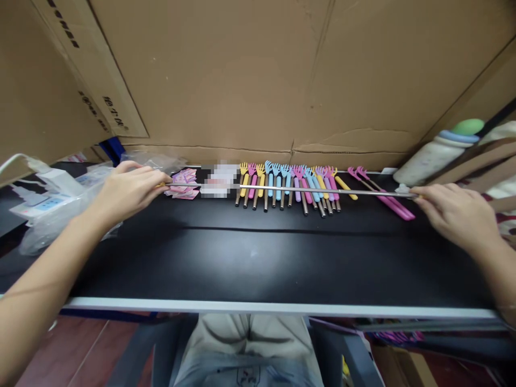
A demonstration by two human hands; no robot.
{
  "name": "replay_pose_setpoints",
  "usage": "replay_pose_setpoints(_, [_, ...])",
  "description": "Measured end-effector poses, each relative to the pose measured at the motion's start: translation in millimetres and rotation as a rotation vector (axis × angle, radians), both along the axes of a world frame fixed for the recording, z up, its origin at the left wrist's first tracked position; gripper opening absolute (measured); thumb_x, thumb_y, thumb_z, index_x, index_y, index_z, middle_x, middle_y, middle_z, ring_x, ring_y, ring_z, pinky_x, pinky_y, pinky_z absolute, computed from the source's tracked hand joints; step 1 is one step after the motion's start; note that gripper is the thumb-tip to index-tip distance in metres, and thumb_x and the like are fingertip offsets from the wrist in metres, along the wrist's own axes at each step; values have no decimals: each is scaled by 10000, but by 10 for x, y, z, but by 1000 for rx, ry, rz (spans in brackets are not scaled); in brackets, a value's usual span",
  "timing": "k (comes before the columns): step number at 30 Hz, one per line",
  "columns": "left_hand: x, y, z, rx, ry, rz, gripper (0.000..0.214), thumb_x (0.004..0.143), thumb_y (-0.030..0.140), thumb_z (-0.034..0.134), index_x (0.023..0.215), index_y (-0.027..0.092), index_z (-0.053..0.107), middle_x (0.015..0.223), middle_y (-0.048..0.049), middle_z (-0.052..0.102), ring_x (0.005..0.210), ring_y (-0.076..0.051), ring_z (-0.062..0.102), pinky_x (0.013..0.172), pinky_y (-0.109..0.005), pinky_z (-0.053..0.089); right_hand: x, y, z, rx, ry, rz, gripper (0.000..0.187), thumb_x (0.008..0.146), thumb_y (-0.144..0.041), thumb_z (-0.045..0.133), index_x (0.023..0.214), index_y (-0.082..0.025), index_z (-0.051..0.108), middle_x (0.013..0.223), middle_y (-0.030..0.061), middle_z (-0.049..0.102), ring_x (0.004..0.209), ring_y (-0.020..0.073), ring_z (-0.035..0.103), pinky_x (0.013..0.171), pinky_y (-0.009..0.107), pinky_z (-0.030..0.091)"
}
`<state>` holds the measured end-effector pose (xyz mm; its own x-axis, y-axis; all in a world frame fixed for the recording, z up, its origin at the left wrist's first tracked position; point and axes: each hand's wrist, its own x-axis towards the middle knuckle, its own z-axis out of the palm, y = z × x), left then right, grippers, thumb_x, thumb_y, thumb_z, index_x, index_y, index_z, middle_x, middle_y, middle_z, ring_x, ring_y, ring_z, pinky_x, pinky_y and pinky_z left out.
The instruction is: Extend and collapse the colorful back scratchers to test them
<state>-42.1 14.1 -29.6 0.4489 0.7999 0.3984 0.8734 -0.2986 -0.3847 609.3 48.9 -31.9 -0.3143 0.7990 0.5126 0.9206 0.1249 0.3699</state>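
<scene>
A long, thin metal telescopic back scratcher [290, 188] is drawn out level above the table, with its shadow below. My left hand [131, 185] is closed around one end, where a bit of yellow shows. At the other end my right hand [457, 212] grips it, fingers pressed together; a small clear piece of plastic [402, 188] is beside the fingertips. Both ends are mostly hidden by my hands. Behind the rod lies a row of short back scratchers [278, 183] in yellow, pink, blue and purple. Two pink back scratchers [393, 204] lie near my right hand.
Pink printed cards [183, 184] lie beside my left hand. A power strip [44, 204] and clear plastic bags [72, 226] are at the left. A white bottle [431, 156] with a green top leans at the right. Cardboard [242, 75] walls the back of the black table [258, 263].
</scene>
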Motion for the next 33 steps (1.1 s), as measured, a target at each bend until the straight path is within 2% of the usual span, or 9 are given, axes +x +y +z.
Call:
replay_pose_setpoints(5, [13, -36, 55, -15, 54, 7, 368, 995, 455, 256, 917, 229, 535, 854, -7, 605, 860, -179, 517, 689, -265, 356, 106, 62, -41, -124, 102, 57, 289, 855, -358, 428, 986, -190, 624, 1019, 158, 695, 911, 249, 616, 794, 342, 418])
replay_pose_setpoints(8, [70, -58, 58, 5, 48, -7, 436, 1003, 465, 203, 903, 218, 549, 833, -15, 599, 850, -175, 516, 642, -255, 326, 26, 63, -42, -190, 153, 118, 281, 869, -360, 425, 971, -185, 620, 1017, 160, 696, 916, 241, 627, 808, 321, 432])
replay_pose_setpoints(12, [345, -26, 57, -17, 62, -73, 510, 1005, 458, 158, 897, 200, 585, 858, -40, 636, 838, -173, 539, 624, -254, 322, -473, -35, -18, -204, 126, 232, 361, 921, -389, 348, 985, -174, 630, 982, 139, 706, 874, 235, 644, 760, 319, 448])
replay_pose_setpoints(14, [536, 16, 61, -8, 67, -116, 505, 1009, 434, 169, 871, 203, 596, 869, -42, 655, 842, -170, 558, 602, -255, 316, -803, -96, 2, -173, 60, 242, 393, 944, -409, 324, 1004, -184, 641, 963, 119, 712, 802, 226, 652, 665, 309, 433])
replay_pose_setpoints(17, [831, 66, 53, 63, 32, -197, 506, 1007, 428, 186, 842, 212, 612, 803, -36, 666, 790, -170, 586, 567, -263, 305, -1239, -161, 33, -136, 42, 357, 382, 969, -383, 313, 1021, -188, 638, 971, 90, 716, 820, 201, 660, 638, 283, 413])
replay_pose_setpoints(20, [1117, 55, 30, 92, 6, -279, 447, 999, 418, 262, 821, 214, 618, 755, -25, 663, 739, -159, 601, 547, -258, 301, -1559, -196, 47, -97, 64, 472, 351, 974, -364, 325, 969, -202, 636, 923, 52, 721, 776, 178, 661, 589, 266, 383])
replay_pose_setpoints(24, [1416, -25, 14, 114, -25, -317, 393, 995, 374, 313, 779, 202, 593, 681, -16, 635, 657, -145, 587, 493, -261, 236, -1833, -228, 28, -87, 83, 521, 342, 980, -354, 325, 904, -205, 624, 831, 18, 712, 703, 146, 643, 517, 247, 322])
replay_pose_setpoints(27, [1576, -88, 2, 126, -64, -383, 346, 994, 337, 349, 771, 190, 570, 651, -7, 624, 622, -137, 573, 484, -262, 206, -1992, -277, -6, -80, 90, 558, 335, 982, -354, 330, 909, -211, 623, 850, 11, 718, 678, 130, 634, 505, 240, 299])
replay_pose_setpoints(33, [1816, -157, -61, 124, -107, -449, 281, 986, 304, 393, 788, 185, 553, 651, 10, 607, 611, -123, 556, 490, -258, 217, -2309, -426, -41, -53, 45, 552, 352, 992, -361, 308, 939, -213, 622, 799, 0, 710, 581, 111, 599, 452, 247, 221])
